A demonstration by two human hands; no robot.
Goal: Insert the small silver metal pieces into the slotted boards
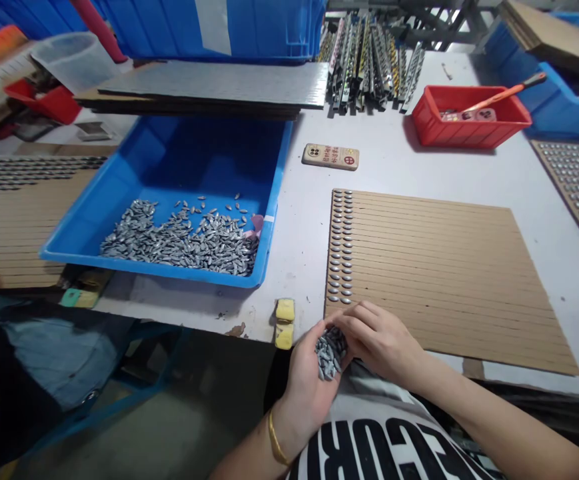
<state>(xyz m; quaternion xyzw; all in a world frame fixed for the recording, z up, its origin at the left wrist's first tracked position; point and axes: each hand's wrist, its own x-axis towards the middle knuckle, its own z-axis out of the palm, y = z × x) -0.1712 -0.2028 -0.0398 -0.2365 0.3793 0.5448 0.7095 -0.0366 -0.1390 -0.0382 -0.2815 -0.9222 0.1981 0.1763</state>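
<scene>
Small grey pieces (328,363) fill your left hand (305,377), fingers cupped, at the worktop's (302,233) front edge; I cannot tell whether your right hand's (382,339) bent fingers grasp any. Two columns line the cardboard sheet's (444,267) left edge; most of its width seemingly remains.

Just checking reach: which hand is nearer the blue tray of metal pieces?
Left. The left hand is right of the blue tray, toward the person; the right hand is farther right.
</scene>
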